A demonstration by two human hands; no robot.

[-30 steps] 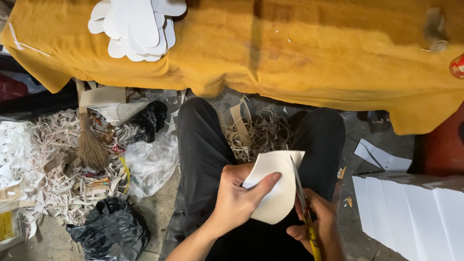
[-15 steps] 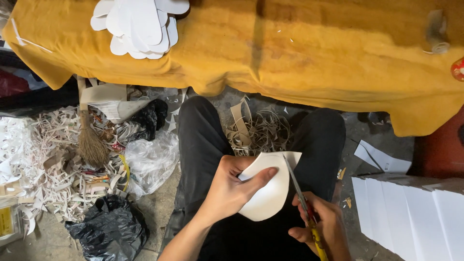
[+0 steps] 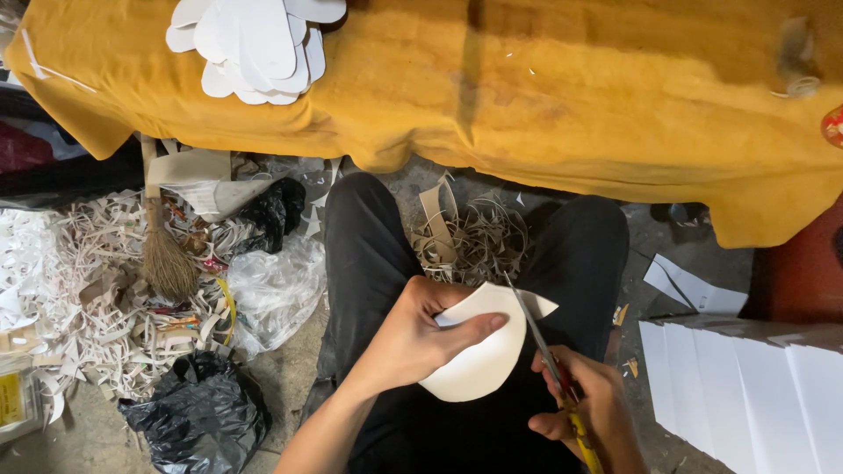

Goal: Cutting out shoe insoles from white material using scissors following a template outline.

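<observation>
Scissors [image 3: 546,355]: blades up, cutting along right edge of white sheet piece [image 3: 479,351]; yellow handles low.
Right hand [image 3: 587,405]: closed round scissor handles.
Left hand [image 3: 413,338]: pinching sheet piece, thumb on top, over black-trousered lap.
Cut white shapes [image 3: 255,44]: stacked at far left edge of yellow-covered table [image 3: 571,96].
White sheet stack [image 3: 746,386]: on floor, right.
Offcut strips [image 3: 474,237]: between knees.

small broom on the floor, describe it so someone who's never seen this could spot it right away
Start at the yellow cloth draped over the table, then drop to the floor below its left end, into the heap of pale paper trimmings. The broom lies there, its handle pointing toward the cloth. Its brown bristle fan sets it apart from the whitish scraps and black plastic bags.
</observation>
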